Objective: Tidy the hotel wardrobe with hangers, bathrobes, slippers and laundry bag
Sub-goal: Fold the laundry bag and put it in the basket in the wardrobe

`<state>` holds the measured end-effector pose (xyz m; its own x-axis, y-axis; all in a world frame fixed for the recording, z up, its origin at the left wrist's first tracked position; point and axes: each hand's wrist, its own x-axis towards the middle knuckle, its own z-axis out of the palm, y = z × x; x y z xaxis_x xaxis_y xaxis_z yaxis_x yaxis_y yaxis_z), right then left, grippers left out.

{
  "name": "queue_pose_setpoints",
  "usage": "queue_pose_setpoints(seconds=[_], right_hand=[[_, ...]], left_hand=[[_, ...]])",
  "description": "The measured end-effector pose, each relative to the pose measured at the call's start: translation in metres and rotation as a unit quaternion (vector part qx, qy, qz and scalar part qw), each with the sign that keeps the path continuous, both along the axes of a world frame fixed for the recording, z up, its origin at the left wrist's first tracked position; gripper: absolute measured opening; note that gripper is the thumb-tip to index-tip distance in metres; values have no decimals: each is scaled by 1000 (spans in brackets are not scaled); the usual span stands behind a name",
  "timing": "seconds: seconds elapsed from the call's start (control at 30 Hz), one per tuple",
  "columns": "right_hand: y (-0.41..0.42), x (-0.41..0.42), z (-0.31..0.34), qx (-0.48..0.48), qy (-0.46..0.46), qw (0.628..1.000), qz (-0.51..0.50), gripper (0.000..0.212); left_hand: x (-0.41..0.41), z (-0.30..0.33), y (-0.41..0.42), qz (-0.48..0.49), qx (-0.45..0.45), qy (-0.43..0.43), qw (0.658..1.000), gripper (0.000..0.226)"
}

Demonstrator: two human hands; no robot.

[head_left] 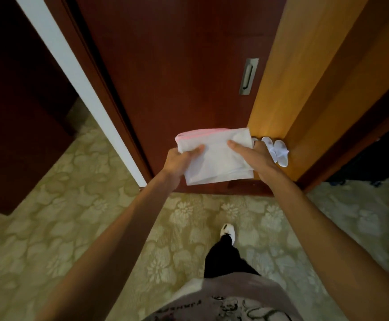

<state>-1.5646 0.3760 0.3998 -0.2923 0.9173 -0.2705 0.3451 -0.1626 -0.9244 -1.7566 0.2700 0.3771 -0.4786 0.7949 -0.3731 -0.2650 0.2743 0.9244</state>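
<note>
Both hands hold the folded laundry bag (214, 158) flat before the wardrobe door (177, 77); left hand (179, 162) pinches its nine-o'clock edge, right hand (255, 159) its three-o'clock edge, likely keeping folds neat; slippers (275, 150) sit at three o'clock.

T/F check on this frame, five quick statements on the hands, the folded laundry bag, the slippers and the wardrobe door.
1. Both hands hold the folded white laundry bag. True: the left hand grips its left edge, the right hand its right edge.
2. The bag lies on the carpet. False: it is held up in the air in front of the wardrobe door.
3. A pair of white slippers sits low down inside the lit opening, right of the door. True.
4. The bag has a blue edge. False: its top edge shows pink.
5. The door's recessed metal handle is being pulled. False: no hand touches it.
</note>
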Motion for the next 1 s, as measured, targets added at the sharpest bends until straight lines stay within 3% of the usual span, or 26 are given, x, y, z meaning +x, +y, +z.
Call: queue_pose_setpoints(seconds=[0.1,0.17,0.3,0.4,0.5,0.67,1.0], right_hand=[[55,-22,-2,-4,-21,999,30,30],[96,-36,-1,8,-26,999,41,35],[178,-57,10,41,-54,998,18,68],[238,-64,4,104,-72,992,-14,64],[280,-66,-11,213,-174,961,-13,53],[306,-72,-31,340,-285,895,-46,57],[310,-70,-33,412,-386,822,-76,50]], left_hand=[[-24,-2,52,-1,12,-6,1000,32],[-38,0,88,0,22,-11,1000,37],[-56,7,156,16,20,-9,1000,39],[-69,7,196,8,24,-6,1000,38],[-77,4,220,-8,29,-13,999,38],[-83,-3,243,-68,22,-11,997,38],[-95,-6,271,-183,12,4,983,34]])
